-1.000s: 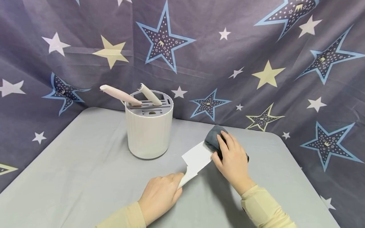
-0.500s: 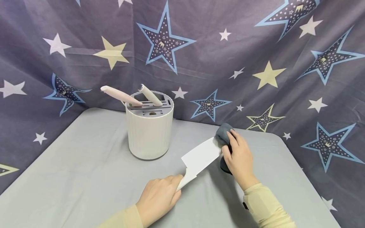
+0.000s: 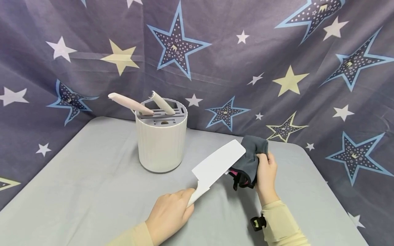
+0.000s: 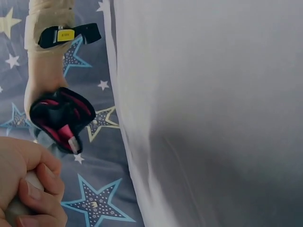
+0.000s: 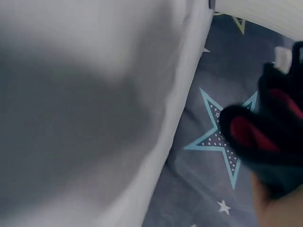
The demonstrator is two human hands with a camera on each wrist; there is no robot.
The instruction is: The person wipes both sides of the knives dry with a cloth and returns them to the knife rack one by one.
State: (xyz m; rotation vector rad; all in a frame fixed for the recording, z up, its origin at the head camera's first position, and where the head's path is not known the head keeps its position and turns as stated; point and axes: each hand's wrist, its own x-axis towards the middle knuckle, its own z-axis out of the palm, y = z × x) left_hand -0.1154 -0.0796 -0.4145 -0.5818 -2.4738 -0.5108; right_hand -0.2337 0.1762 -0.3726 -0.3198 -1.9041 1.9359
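In the head view my left hand [image 3: 170, 213] grips the handle of a white cleaver [image 3: 220, 159], its broad blade slanting up to the right above the table. My right hand [image 3: 267, 174] holds a dark grey cloth item [image 3: 250, 155] by its right side. Beside and partly behind the blade's tip hangs this cloth; whether they touch, I cannot tell. The left wrist view shows the cloth's [image 4: 64, 118] open, black-edged mouth, with pink lining and a white tag. Curled fingers wrap the pale handle [image 4: 19, 208] there. Blurred in the right wrist view is the same cloth [image 5: 274, 132].
A white round knife block [image 3: 161, 147] stands on the grey-covered table [image 3: 101, 191], left of the blade. From its slotted top stick out a pink handle [image 3: 130, 103] and a cream handle [image 3: 163, 102]. A star-patterned curtain [image 3: 215, 68] hangs behind the table.
The cloth has slid along the blade, off its tip, to the right. My right hand has turned and moved right, exposing the cloth's pink-lined opening. The left hand and cleaver have shifted slightly left.
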